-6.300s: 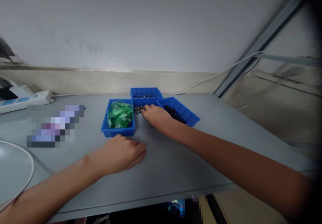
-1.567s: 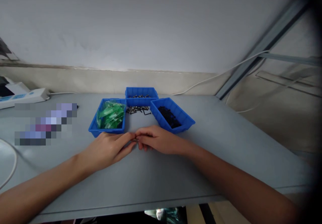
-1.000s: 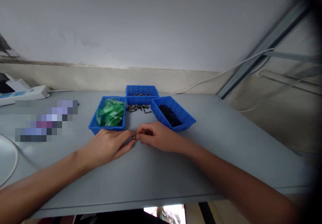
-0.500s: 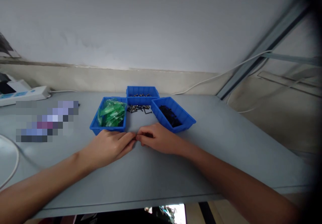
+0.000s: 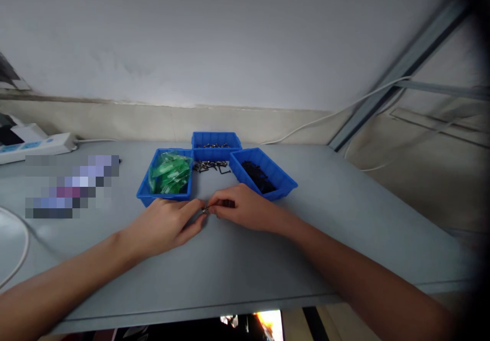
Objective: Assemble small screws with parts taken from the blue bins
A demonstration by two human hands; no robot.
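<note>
My left hand point(image 5: 168, 223) and my right hand point(image 5: 239, 207) meet at the fingertips in front of the blue bins. Between them is a tiny metallic piece point(image 5: 204, 210), too small to name. Both hands pinch at it with thumb and forefinger. Green plastic packets point(image 5: 171, 171) fill the left blue bin point(image 5: 143, 190), just beyond my left hand. Past my right hand, the right blue bin point(image 5: 281, 177) holds small black parts point(image 5: 257, 175). Loose small metal screws point(image 5: 210, 166) lie between these bins, in front of the rear blue bin point(image 5: 217, 153), which holds similar pieces.
The grey table point(image 5: 237, 274) runs back to the wall. A white power strip point(image 5: 42, 147) is at the left, with a blurred-out object point(image 5: 76, 185) before it. A white cable point(image 5: 25, 244) curves at the left edge. A metal frame point(image 5: 367, 108) slants on the right.
The fingers of my left hand have parted a little, and a small metallic piece now shows between the fingertips. The bins have not moved.
</note>
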